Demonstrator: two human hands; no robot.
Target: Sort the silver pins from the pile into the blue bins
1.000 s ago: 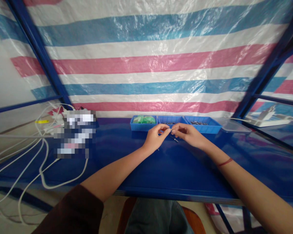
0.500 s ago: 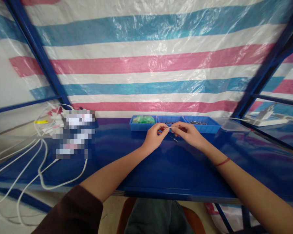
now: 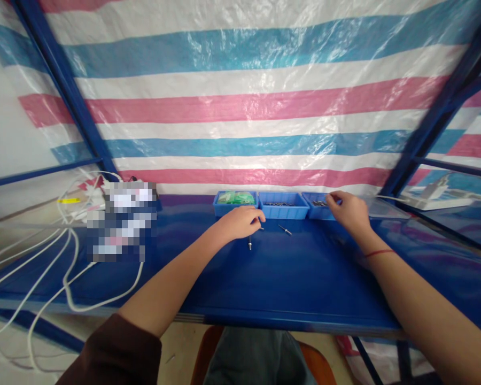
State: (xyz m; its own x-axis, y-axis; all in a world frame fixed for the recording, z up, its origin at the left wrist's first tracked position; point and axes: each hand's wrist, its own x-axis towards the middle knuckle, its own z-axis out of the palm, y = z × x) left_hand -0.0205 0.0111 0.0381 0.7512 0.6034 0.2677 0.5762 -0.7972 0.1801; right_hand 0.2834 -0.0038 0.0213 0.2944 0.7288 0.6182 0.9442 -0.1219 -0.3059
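Observation:
My left hand point(image 3: 243, 222) is low over the table with its fingers curled downward. A small thin piece point(image 3: 261, 229) shows at its fingertips; whether it is held or lying there I cannot make out. Just below this hand is a metal blind rivet point(image 3: 249, 244), partly hidden by it. A second blind rivet point(image 3: 285, 230) lies on the table in front of the middle blue bin point(image 3: 284, 213). My right hand point(image 3: 350, 214) is at the right blue bin point(image 3: 318, 213), thumb and fingers pinched together over its small metal parts point(image 3: 319, 203). Anything between those fingertips is too small to see.
The left blue bin point(image 3: 235, 193) holds green and clear packets. White cables point(image 3: 70, 267) and a blurred-out object point(image 3: 122, 222) occupy the left of the blue table point(image 3: 288, 283). A clear flat sheet point(image 3: 388, 207) and a white device point(image 3: 436, 195) are at right.
My hands were together in front of the middle bin, pinching a thin piece between them. They have parted: the left moved left and lower, the right moved right to the right bin.

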